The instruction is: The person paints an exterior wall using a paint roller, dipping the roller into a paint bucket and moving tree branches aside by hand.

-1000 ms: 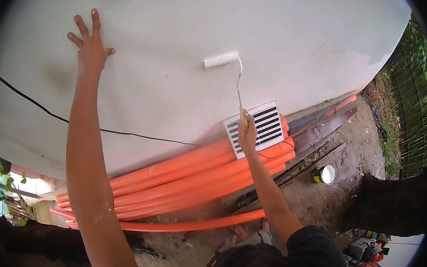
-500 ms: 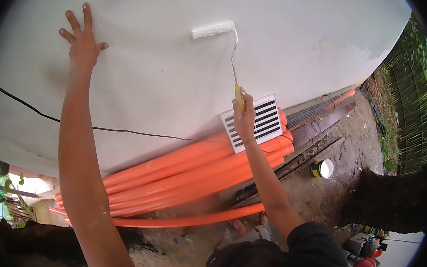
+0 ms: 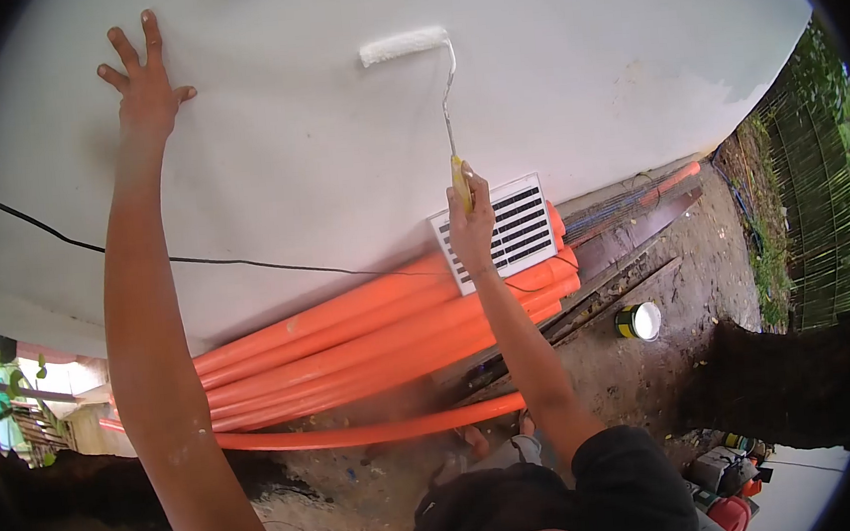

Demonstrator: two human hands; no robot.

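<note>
From the head view, the roller has climbed the wall to upper centre, lengthening the upward stroke. The right hand has its fingers wrapped round the yellow handle; the left hand, upper left, leans there, fingers apart.

This was an outdoor spot, a yard or work area alongside a building, where a broad pale wall rose above damp, bare ground. Long orange pipes lay stacked along its foot, and an open tin with white contents stood nearby. Green foliage and a fence-like screen bordered the right side.
</note>
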